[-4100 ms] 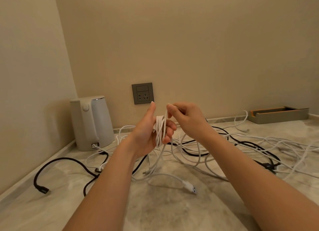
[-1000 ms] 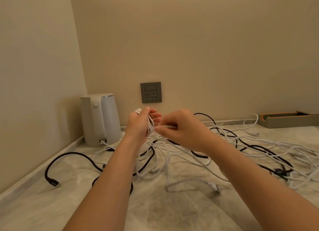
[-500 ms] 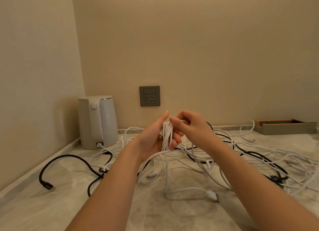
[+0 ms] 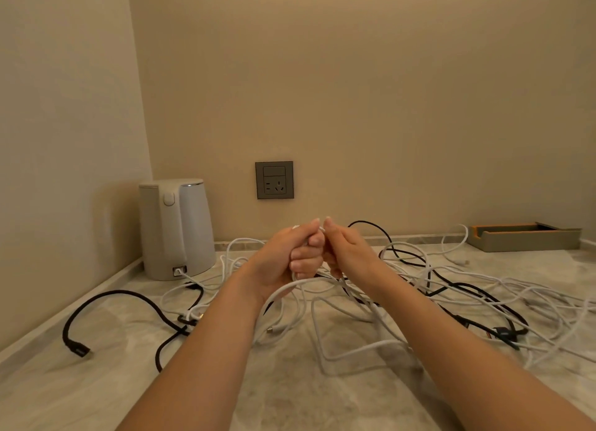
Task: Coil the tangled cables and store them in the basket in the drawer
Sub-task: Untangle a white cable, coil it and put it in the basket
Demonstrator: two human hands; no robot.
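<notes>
A tangle of white cables (image 4: 477, 288) and black cables (image 4: 451, 288) spreads over the marble counter (image 4: 290, 392). My left hand (image 4: 290, 256) is fisted around a small coil of white cable, mostly hidden inside the fingers. A loose strand (image 4: 322, 340) hangs from it down to the counter. My right hand (image 4: 348, 250) presses against the left, pinching the same white cable at the top. A black cable (image 4: 113, 298) with a plug end lies at the left. No basket or drawer is in view.
A white electric kettle (image 4: 175, 227) stands in the back left corner, a white cable plugged at its base. A grey wall socket (image 4: 274, 179) sits behind the hands. A low grey and orange tray (image 4: 522, 237) rests at the back right against the wall.
Over the earlier frames my right hand wound white cable around the left. Now the left hand has closed from open fingers into a fist around the coil, and the right hand is pressed against it.
</notes>
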